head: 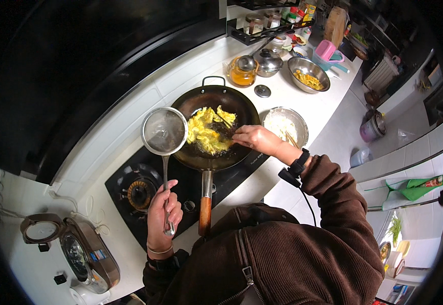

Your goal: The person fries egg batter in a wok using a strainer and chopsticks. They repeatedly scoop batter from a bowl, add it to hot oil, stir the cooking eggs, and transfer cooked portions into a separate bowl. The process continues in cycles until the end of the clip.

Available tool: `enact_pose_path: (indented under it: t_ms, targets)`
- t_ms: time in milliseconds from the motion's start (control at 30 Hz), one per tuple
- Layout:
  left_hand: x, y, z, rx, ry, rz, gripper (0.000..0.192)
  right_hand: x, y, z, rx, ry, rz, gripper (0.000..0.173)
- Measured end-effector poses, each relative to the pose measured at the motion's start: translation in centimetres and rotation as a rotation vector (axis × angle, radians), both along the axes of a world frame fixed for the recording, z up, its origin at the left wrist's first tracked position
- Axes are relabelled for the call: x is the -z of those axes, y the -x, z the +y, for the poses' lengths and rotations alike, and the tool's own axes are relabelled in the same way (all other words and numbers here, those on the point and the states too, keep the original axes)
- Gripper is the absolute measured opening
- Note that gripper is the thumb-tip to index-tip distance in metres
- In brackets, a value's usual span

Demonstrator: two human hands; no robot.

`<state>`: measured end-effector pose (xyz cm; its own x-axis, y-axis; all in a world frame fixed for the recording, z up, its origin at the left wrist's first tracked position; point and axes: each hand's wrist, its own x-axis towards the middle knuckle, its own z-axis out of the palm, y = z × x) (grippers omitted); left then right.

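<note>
By its metal handle, my left hand (165,211) grips a round fine-mesh strainer (164,130), raised at the wok's left rim. My right hand (253,138) reaches over the wok's right side, its fingers closed around chopsticks (224,119) whose dark tips touch the food. Yellow battered pieces (206,131) fry in bubbling oil inside the dark wok (240,101). The wok's wooden handle (205,215) points towards me. To the right stands a metal bowl of pale batter (278,121), with wooden chopsticks (292,139) resting in it.
The wok sits on a black gas hob (183,183); the left burner (141,193) is uncovered. Behind are a glass teapot (243,78), a lidded metal pot (269,65) and a steel bowl (322,72) holding fried pieces. A rice cooker (95,251) stands lid up at left.
</note>
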<state>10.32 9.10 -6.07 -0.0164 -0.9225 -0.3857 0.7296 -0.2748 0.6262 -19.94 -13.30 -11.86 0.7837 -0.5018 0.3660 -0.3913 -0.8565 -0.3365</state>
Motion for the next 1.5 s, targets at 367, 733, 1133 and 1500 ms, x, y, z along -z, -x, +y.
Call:
enact_pose_path:
  t_ms: [367, 733, 1133, 1500]
  targets:
    - [0.3, -0.2, -0.3, 0.006, 0.007, 0.011, 0.029, 1.0, 3.5, -1.0, 0.596, -0.899, -0.961, 0.031]
    - [0.1, -0.1, -0.6, -0.01, -0.009, 0.008, 0.03, -0.3, 4.3, 2.2, 0.782, -0.662, -0.594, 0.026]
    - [0.4, -0.6, -0.3, 0.009, 0.026, 0.054, 0.031, -0.5, 2.1, 1.7, 0.155, -0.109, -0.082, 0.013]
    - [0.1, -0.4, -0.3, -0.017, -0.007, -0.004, 0.029, -0.7, 1.7, 2.3, 0.059, -0.024, -0.059, 0.012]
